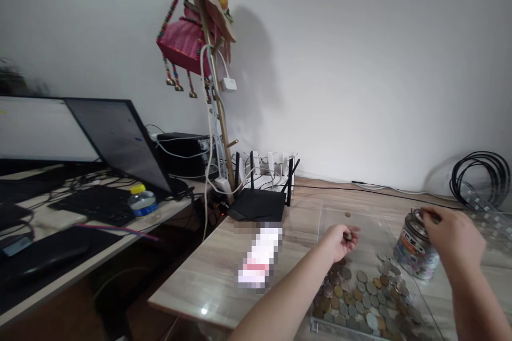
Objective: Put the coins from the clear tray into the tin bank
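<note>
My left hand (339, 243) hovers above the clear plastic tray (319, 232), palm up, with its fingers curled around a coin (347, 236). Beneath it, many silver and brass-coloured coins (360, 303) lie loose in the near part of the tray. On the right stands a round printed tin can (416, 248) with a metal top and a thin wire handle. At the top of that can, my right hand (458, 237) has its thumb and fingers pinched together. Whatever those fingertips hold, if anything, is hidden.
Left of the tray lie a blurred-out bright rectangle (260, 256) and a black router (258, 205). A black cable coil (480, 178) rests at the back right. The left desk carries a laptop (120, 144) and a yellow-capped bottle (143, 202). A stand (219, 106) holds a pink bag (184, 45).
</note>
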The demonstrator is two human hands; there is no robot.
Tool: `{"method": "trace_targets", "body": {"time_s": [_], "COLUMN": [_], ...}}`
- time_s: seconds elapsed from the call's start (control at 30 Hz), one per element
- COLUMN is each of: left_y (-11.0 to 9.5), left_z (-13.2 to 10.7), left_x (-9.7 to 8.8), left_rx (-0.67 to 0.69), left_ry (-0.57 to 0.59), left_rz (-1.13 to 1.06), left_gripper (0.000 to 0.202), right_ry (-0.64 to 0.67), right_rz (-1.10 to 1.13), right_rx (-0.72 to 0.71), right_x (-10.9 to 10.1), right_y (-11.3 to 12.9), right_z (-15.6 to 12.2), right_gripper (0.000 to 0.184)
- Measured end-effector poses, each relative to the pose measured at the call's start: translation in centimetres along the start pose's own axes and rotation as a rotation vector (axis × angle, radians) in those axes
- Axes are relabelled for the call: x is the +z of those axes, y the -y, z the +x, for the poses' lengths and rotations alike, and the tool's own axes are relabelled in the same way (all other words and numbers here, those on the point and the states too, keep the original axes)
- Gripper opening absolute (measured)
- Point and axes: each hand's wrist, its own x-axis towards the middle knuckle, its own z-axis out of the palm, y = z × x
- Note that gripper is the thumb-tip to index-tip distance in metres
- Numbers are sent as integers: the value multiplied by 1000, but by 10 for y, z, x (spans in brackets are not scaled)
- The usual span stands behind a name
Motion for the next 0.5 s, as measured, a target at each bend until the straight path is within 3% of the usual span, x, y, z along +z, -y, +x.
{"method": "trace_targets", "body": {"time_s": [0.1, 0.17, 0.4, 0.5], "left_y": [0, 0, -3, -3], "left_z": [1, -2, -6, -5], "left_x": [-1, 1, 4, 3], "left_rx": [34, 60, 103, 100], "left_ry": [-54, -60, -36, -5], "left_rz": [-68, -62, 59, 151], "left_gripper": [30, 30, 6, 7], "right_ry": [178, 212, 209, 10], "right_rz": [-58, -50, -72, -70], "right_rx": [121, 129, 12, -60], "right_x": [0, 3, 7, 2], "right_y": [-29, -38, -48, -35], "right_z": [13, 16, 17, 14], "right_gripper": [31, 30, 25, 29]}}
